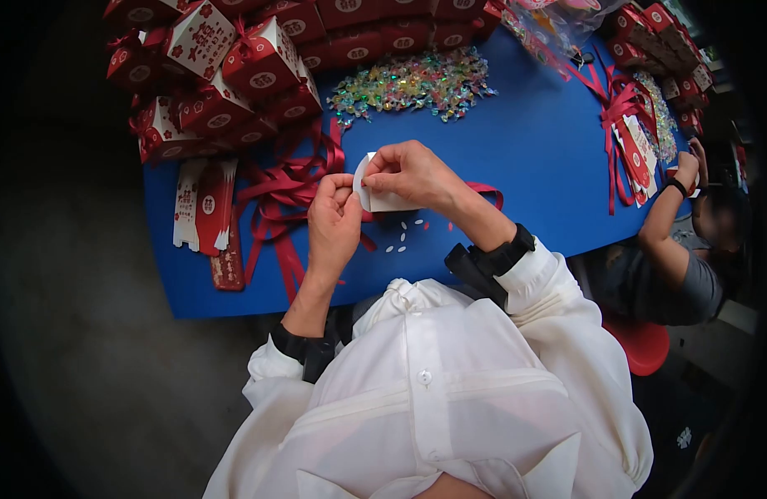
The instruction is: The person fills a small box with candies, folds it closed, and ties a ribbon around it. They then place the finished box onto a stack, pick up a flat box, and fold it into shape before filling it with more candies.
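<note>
Between both hands is a paper gift box (388,202), partly folded, with its white side and a curved flap facing me. My left hand (335,218) pinches its left edge with thumb and fingers. From above, my right hand (413,176) grips the same box, fingers closed near the curved flap. Part of the box is hidden behind my fingers. Just below it on the blue table lie several small white oval paper bits (402,236) and a few red ones. Tangled red ribbons (284,187) lie left of my left hand.
Finished red-and-white boxes (225,71) are stacked at the back left. Flat box blanks (210,208) lie at the left edge of the blue table (517,166). Wrapped candies (413,83) are piled at the back. At right, another person (679,249) sits by more ribbons (623,108).
</note>
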Demonstrator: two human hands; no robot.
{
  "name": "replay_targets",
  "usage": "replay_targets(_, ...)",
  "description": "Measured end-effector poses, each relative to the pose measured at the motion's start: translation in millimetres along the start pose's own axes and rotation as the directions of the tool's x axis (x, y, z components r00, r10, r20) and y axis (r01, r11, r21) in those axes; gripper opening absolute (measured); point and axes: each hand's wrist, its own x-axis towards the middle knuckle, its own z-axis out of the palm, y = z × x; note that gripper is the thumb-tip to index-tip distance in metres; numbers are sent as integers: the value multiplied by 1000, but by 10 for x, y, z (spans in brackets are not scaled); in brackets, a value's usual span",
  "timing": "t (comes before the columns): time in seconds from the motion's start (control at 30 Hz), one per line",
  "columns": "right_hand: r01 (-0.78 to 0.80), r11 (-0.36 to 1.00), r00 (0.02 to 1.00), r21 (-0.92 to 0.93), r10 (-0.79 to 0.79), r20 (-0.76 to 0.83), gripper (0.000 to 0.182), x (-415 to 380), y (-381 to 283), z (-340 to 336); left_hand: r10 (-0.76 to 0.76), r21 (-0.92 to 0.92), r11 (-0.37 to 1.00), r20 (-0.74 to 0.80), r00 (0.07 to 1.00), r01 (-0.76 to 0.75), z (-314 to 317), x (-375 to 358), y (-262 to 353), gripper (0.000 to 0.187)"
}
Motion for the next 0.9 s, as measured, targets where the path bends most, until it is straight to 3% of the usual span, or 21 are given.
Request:
replay_targets(0.07, 16, 1000, 1000, -4, -16, 1, 19, 25, 52, 14, -48, 60, 997, -44, 998, 50, -19, 36, 33, 9)
replay_targets(0.3, 28, 999, 998, 35, -30, 58, 13, -59, -34, -7, 2, 140, 990, -90, 996, 10, -17, 134, 31, 12)
replay_targets(0.57, 54, 998, 997, 23, -55, 53, 13, -88, -53, -13, 23, 388, 921, -144, 989, 35, 33, 200, 21, 9)
replay_targets(0.8, 50, 999, 998, -6, -50, 30, 14, -83, -71, -2, 43, 323, 946, -165, 985, 13, 159, 123, 132, 14)
replay_targets(0.9, 41, 999, 999, 17, -41, 33, 14, -78, -67, 9, -70, 281, 952, -192, 979, 123, 172, 108, 151, 14)
